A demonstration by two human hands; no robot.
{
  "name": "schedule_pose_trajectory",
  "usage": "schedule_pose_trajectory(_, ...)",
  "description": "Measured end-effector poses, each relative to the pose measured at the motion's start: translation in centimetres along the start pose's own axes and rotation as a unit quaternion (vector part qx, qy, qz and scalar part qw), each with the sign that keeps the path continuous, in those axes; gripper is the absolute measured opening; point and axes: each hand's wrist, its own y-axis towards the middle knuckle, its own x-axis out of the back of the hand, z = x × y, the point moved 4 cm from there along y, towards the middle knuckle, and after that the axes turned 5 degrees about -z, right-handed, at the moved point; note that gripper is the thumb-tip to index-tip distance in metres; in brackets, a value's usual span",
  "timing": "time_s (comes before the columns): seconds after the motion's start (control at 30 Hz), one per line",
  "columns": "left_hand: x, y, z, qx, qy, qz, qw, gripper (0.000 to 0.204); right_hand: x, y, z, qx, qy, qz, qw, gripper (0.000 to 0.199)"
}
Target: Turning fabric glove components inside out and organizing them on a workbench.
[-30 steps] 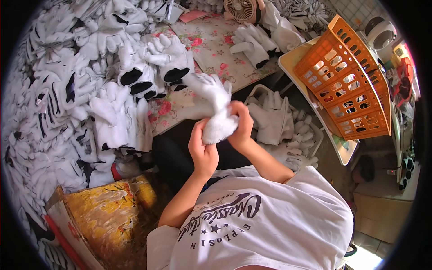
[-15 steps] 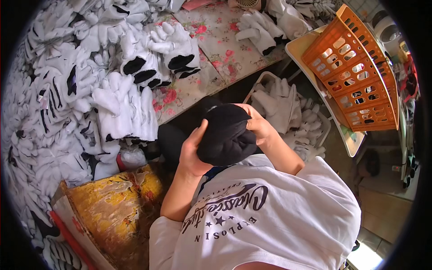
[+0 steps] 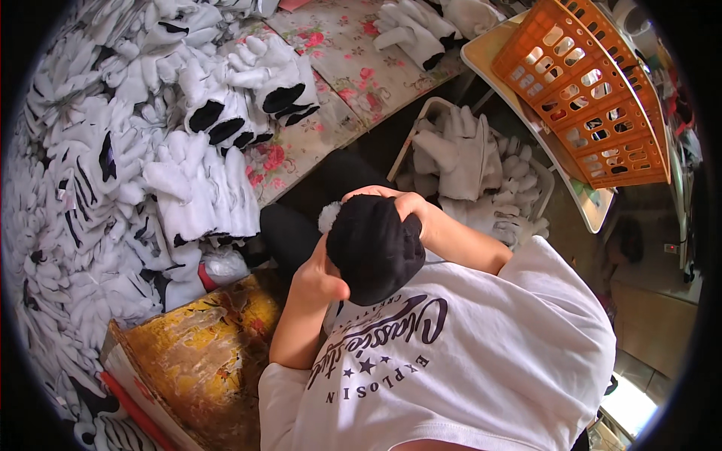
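Close to my chest I hold a black fabric piece (image 3: 374,248), which looks like a glove turned inside out. A small white tuft (image 3: 329,216) pokes out at its upper left. My left hand (image 3: 317,279) grips its lower left side. My right hand (image 3: 412,207) curls over its top right edge. Both forearms rise from my white printed shirt (image 3: 466,353).
Large heaps of white gloves with black cuffs (image 3: 150,150) cover the left side and part of a floral cloth (image 3: 338,60). A white basket (image 3: 481,169) holds more gloves. An orange crate (image 3: 594,98) lies tilted at the upper right. A box with yellow plastic lining (image 3: 188,353) sits at the lower left.
A second ago the piece in my hands showed white and was held further out. It has since turned black side out and come closer to my chest.
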Motion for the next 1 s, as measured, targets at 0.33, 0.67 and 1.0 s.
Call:
schedule_pose_trajectory(0.33,0.7,1.6,-3.7,-0.145,0.305,-0.205,0.919,0.036,-1.4,-1.0,2.5,0.087,-0.192,-0.034,0.977,0.064)
schedule_pose_trajectory(0.67,-2.0,2.9,-2.1,-0.355,0.818,-0.316,0.323,0.025,-5.0,-0.8,2.6,0.406,-0.817,-0.278,0.301,0.041)
schedule_pose_trajectory(1.0,-0.9,2.8,-1.1,-0.307,0.802,-0.263,0.439,0.034,-3.0,-0.9,4.4,0.183,-0.820,-0.265,0.473,0.054)
